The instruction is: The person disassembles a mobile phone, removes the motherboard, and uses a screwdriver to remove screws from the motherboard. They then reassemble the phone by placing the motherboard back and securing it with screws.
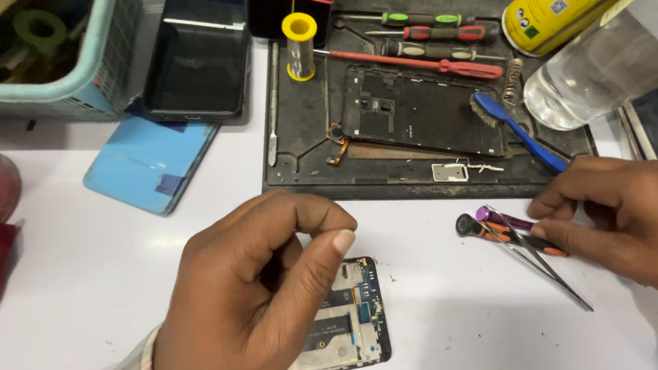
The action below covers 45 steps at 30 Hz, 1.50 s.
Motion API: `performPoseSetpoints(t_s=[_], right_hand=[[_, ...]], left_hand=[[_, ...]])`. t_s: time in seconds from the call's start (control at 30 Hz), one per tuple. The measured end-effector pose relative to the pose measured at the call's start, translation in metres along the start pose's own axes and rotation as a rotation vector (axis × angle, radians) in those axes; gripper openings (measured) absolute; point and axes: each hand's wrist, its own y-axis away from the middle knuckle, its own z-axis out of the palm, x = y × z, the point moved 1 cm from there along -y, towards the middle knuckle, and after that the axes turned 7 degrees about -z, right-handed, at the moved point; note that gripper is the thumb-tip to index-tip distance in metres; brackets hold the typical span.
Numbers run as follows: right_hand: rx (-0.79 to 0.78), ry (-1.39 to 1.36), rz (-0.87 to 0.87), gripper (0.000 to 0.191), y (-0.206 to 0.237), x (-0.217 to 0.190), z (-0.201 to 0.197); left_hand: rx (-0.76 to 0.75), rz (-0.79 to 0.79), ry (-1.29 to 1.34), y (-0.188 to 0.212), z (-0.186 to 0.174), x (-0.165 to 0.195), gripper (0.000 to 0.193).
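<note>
bright, even overhead light — soft shadows under the hands, glare on the bottle (608, 64), edges slightly blurred.

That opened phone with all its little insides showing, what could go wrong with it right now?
The opened black phone with bare circuit boards lies near the white table's edge under the left hand; a nudge might push it off. The right hand touches thin metal tweezers whose sharp tips could scratch the boards. Tiny specks beside the phone, perhaps screws, could get lost.
</note>
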Motion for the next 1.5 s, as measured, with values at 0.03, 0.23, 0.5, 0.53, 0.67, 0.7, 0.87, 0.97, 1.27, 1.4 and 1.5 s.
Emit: performPoseSetpoints(t_s=[0.03, 0.23, 0.5, 0.53, 0.67, 0.7, 0.87, 0.97, 1.27, 1.4, 1.5], right_hand=[[-0.001, -0.003, -0.008, 0.02, 0.0, -0.001, 0.0], [0.0, 0.092, -0.048, 0.02, -0.002, 0.013, 0.009], [0.771, -1.012, -0.478, 0.02, -0.024, 0.037, 0.031], [0.763, -1.159, -0.528, 0.02, -0.024, 0.036, 0.033], [0.594, -1.482, -0.709, 0.02, -0.002, 0.015, 0.046], [0.534, -1.506, -0.755, 0.021, 0.008, 0.007, 0.05], [0.505, -1.42, -0.781, 0.015, 0.049, -0.031, 0.052], [0.562, -1.294, -0.792, 0.013, 0.06, -0.048, 0.052], [0.605, -1.266, -0.795, 0.022, 0.065, -0.051, 0.051], [0.609, -1.262, -0.784, 0.024, 0.063, -0.05, 0.053], [0.624, -1.173, -0.796, 0.025, 0.063, -0.049, 0.052]], left_hand=[[-0.005, -0.04, 0.048, 0.0, 0.0, -0.001, 0.012], [-0.038, -0.174, 0.154, -0.004, 0.0, -0.003, 0.018], [-0.135, -0.291, 0.319, -0.006, -0.001, 0.006, 0.02], [-0.166, -0.317, 0.351, -0.006, -0.001, 0.007, 0.021], [-0.3, -0.381, 0.5, -0.008, 0.002, 0.008, 0.022], [-0.333, -0.39, 0.542, -0.008, 0.003, 0.008, 0.022], [-0.398, -0.546, 0.544, -0.011, 0.009, 0.005, 0.024], [-0.417, -0.587, 0.545, -0.011, 0.012, 0.004, 0.024], [-0.453, -0.594, 0.611, -0.009, 0.012, 0.0, 0.023], [-0.429, -0.659, 0.561, -0.009, 0.013, 0.0, 0.024], [-0.429, -0.646, 0.549, -0.01, 0.012, 0.001, 0.025]])
